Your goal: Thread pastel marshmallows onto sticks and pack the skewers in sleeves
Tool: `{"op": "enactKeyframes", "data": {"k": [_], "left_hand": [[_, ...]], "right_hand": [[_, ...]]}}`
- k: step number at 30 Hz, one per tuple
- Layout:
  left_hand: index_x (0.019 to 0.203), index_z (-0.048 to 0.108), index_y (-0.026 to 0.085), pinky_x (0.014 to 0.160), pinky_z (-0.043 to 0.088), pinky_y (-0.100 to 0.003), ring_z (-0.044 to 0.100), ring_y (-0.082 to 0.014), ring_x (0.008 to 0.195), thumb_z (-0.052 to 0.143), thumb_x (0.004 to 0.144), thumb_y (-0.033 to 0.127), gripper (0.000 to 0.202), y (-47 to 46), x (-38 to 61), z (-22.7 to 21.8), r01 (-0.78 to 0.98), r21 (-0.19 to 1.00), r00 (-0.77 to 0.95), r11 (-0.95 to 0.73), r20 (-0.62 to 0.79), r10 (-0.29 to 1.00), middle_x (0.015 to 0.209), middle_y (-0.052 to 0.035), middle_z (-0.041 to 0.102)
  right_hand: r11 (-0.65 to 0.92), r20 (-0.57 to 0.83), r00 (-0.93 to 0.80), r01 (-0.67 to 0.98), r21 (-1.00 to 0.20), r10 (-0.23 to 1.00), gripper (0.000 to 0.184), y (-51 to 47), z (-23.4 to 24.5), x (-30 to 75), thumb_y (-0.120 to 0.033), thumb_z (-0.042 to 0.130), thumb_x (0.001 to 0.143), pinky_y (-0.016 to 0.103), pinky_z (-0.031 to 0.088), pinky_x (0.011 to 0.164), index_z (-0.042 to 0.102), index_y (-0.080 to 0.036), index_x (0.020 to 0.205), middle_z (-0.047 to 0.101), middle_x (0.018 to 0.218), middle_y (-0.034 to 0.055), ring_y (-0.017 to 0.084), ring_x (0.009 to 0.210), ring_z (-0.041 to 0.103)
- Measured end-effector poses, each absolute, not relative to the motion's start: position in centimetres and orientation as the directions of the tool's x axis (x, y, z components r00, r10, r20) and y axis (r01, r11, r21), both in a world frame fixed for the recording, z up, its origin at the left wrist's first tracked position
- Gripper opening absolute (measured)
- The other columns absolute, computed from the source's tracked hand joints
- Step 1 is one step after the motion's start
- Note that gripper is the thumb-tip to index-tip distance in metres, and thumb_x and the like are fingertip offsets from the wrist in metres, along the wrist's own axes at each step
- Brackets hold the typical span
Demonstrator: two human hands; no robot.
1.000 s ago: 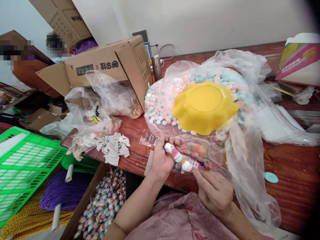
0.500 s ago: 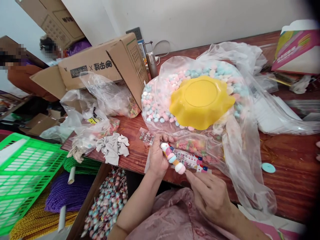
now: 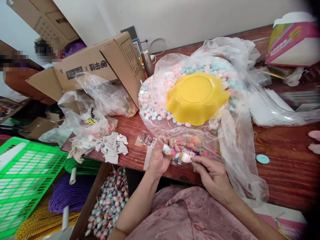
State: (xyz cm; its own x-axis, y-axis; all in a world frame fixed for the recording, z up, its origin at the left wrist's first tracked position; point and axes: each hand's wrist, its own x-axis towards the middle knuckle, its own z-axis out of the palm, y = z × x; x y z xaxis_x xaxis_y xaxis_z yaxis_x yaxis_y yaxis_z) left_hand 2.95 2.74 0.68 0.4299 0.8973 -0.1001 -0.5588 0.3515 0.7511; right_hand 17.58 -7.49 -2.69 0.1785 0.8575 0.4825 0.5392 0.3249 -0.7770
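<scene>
Left hand (image 3: 157, 160) closed round candy skewer (image 3: 175, 154), right hand (image 3: 212, 175) pinching printed sleeve (image 3: 193, 153); keep both aligned, grip light

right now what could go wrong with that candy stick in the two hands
1. The candy stick is held by the left hand and right hand at the table front edge; a slip could drop it off.
2. The yellow bowl sits upturned on the heaped candy bag and might slide.
</scene>
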Motion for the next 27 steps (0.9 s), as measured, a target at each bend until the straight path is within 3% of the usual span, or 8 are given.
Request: {"op": "enactKeyframes", "data": {"k": [6,14,18,21,24,27], "left_hand": [[0.073,0.051,0.019,0.077,0.054,-0.033,0.060,-0.0124,0.061,0.075,0.076,0.059,0.047,1.8,3.6,0.6,-0.594,0.701,0.448,0.395,-0.120,0.886,0.067,0.0045,0.057],[0.078,0.050,0.021,0.080,0.054,-0.035,0.060,-0.0131,0.059,0.073,0.074,0.065,0.051,0.0,5.0,-0.2,-0.618,0.648,0.486,0.445,-0.130,0.864,0.064,0.0054,0.056],[0.085,0.057,0.021,0.088,0.052,-0.037,0.067,-0.0194,0.084,0.083,0.066,0.060,0.051,0.3,4.5,-0.4,-0.598,0.670,0.496,0.439,-0.122,0.860,0.085,-0.0012,0.068],[0.097,0.062,0.022,0.092,0.051,-0.041,0.067,-0.0244,0.099,0.089,0.057,0.055,0.059,1.4,3.5,0.1,-0.615,0.670,0.455,0.417,-0.130,0.881,0.105,-0.0058,0.071],[0.088,0.064,0.021,0.088,0.053,-0.039,0.067,-0.0196,0.085,0.088,0.064,0.045,0.042,2.6,2.8,0.8,-0.662,0.675,0.321,0.325,-0.137,0.937,0.086,-0.0007,0.070],[0.069,0.057,0.018,0.079,0.054,-0.034,0.059,-0.0114,0.061,0.079,0.078,0.038,0.032,3.3,2.5,1.2,-0.703,0.637,0.261,0.316,-0.183,0.948,0.062,0.0049,0.055]], "right_hand": [[0.381,0.577,0.188,0.585,-0.716,0.795,0.017,-7.7,-2.9,16.4,-0.007,0.054,0.091,0.019,0.048,0.057,0.064,-0.018,0.099,0.070,0.076,-0.0010,0.010,0.058,0.064],[0.320,0.408,0.214,0.349,-0.881,0.888,0.017,-7.1,-2.5,15.1,-0.016,0.052,0.094,0.018,0.046,0.056,0.063,-0.018,0.082,0.061,0.067,-0.0021,0.009,0.056,0.055],[0.208,0.259,0.245,0.213,-0.955,0.934,0.019,-6.4,-2.6,15.6,-0.021,0.054,0.092,0.018,0.045,0.053,0.064,-0.018,0.076,0.058,0.060,-0.0031,0.010,0.054,0.054],[0.193,0.248,0.276,0.212,-0.958,0.929,0.017,-6.3,-2.9,16.1,-0.021,0.058,0.089,0.018,0.044,0.053,0.069,-0.018,0.077,0.061,0.059,-0.0033,0.010,0.053,0.055],[0.249,0.315,0.256,0.257,-0.934,0.914,0.012,-6.5,-3.3,16.4,-0.020,0.063,0.088,0.020,0.050,0.062,0.074,-0.020,0.085,0.072,0.072,-0.0007,0.012,0.064,0.066],[0.288,0.360,0.203,0.313,-0.905,0.911,0.016,-6.9,-3.8,16.8,-0.020,0.062,0.091,0.023,0.054,0.075,0.076,-0.022,0.100,0.077,0.093,0.0026,0.015,0.083,0.072]]}}
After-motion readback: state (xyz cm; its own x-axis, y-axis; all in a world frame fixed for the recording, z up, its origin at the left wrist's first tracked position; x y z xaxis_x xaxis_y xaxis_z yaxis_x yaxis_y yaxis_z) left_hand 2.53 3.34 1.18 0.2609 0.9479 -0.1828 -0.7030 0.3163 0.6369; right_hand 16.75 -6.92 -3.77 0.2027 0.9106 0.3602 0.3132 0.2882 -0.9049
